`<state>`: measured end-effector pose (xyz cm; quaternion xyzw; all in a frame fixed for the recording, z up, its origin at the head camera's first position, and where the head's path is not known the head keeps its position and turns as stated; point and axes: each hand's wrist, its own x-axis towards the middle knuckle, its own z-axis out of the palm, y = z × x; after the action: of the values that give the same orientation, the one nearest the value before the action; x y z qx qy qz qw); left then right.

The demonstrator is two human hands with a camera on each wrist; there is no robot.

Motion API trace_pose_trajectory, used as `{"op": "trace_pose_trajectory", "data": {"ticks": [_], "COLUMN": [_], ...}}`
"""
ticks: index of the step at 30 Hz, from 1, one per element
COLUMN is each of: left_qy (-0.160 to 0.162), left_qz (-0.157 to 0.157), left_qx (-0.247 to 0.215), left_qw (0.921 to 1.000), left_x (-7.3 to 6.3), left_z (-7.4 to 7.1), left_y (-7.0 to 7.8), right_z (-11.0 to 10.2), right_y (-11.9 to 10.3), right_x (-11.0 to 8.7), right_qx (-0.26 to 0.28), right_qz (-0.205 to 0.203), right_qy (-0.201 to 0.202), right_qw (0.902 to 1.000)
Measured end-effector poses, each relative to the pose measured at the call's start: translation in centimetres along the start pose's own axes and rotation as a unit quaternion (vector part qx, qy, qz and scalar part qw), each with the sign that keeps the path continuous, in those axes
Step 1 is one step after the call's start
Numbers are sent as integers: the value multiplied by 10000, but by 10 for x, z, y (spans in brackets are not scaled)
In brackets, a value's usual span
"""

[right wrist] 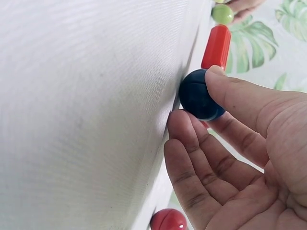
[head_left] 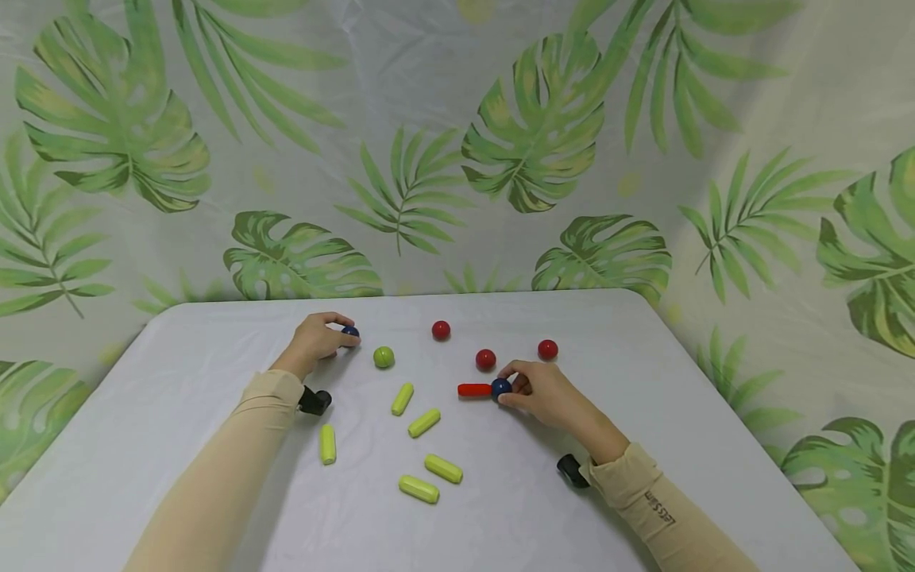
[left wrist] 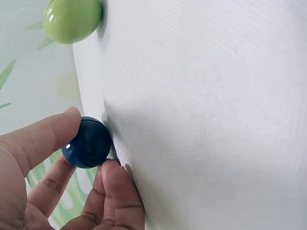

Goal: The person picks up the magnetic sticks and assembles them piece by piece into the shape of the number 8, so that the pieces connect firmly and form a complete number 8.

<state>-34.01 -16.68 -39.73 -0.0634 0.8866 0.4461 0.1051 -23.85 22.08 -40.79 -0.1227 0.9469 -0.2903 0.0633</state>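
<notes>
White table (head_left: 515, 516) is carrying a bunch of small stuff: five yellow-green sticks (head_left: 425, 423) are lying scattered about, a green ball (head_left: 384, 357) is sitting behind them, three red balls (head_left: 486, 360) are resting off to its right. Can't tell if the red stick (head_left: 473, 390) and two blue balls (head_left: 501, 388) are touching down.

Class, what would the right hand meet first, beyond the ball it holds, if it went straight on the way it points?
Probably the red stick, just beyond the blue ball that the right hand pinches; whether ball and stick touch is unclear.
</notes>
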Motion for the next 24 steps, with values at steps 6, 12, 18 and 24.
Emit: {"op": "trace_pose_trajectory", "data": {"ticks": [6,12,18,24], "left_qy": [28,51,116,187], "left_qz": [98,190,377,736], "left_qx": [35,84,233,436], "left_qw": [9999,9998,9990,9962], "left_x": [0,-2,-6,-18], "left_z": [0,0,-5,-10], "left_y": [-1,-3,-5,2], "right_z": [0,0,0,-1], "right_y": [0,0,0,-1], "right_x": [0,1,0,1], "right_qx": [5,19,15,21], "right_qz": [-51,-75,-91,-55], "right_qy": [9,-5,-9,5], "right_qw": [10000,10000,10000,10000]}}
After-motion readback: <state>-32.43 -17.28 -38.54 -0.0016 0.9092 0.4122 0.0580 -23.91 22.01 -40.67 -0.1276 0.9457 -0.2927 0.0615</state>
